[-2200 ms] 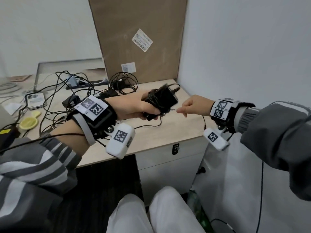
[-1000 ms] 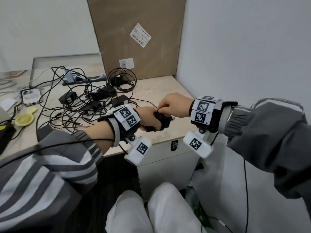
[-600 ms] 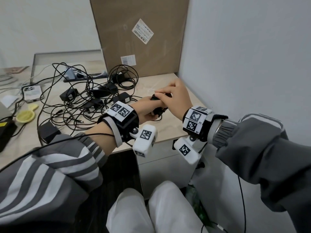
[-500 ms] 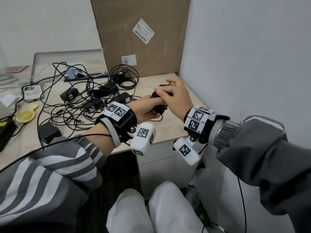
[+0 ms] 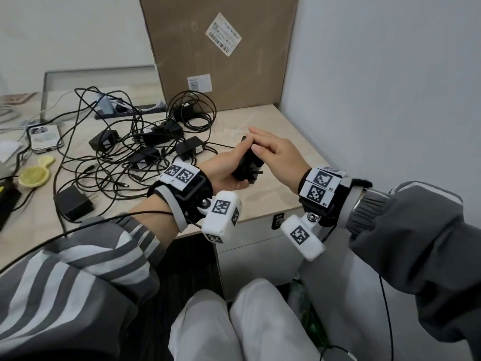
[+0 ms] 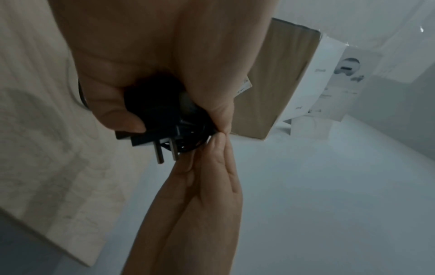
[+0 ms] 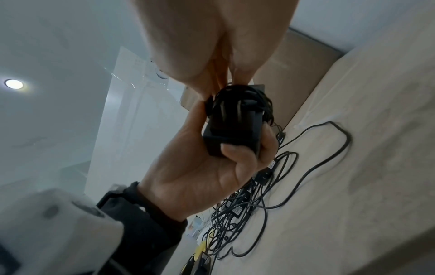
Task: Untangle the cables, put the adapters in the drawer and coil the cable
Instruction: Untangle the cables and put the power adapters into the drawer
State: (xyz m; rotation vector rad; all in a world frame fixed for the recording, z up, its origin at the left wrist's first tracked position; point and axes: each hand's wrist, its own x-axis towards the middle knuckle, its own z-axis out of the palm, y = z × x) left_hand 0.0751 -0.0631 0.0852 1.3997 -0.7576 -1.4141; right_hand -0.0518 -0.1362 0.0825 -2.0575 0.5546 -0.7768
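Nearest the person, both hands meet above the front right part of the worktop [image 5: 273, 201]. The left hand [image 5: 223, 170] grips a black adapter [image 5: 246, 165], thumb and fingers curled round its body, its two metal prongs [image 6: 166, 151] sticking out. The adapter's own cable [image 7: 244, 100] is wound in a bundle round it. The right hand [image 5: 276, 155] rests against the top of that bundle with straight fingers [image 6: 219, 148], their tips touching the wound cable; they do not curl round it. Below the worktop edge sits a white drawer front [image 5: 250, 233] with a small lock. Further back on the left lies a tangle of black cables [image 5: 125, 142] with several more adapters [image 5: 190, 149] among them. Behind these a cardboard box [image 5: 221, 48] stands against the wall.
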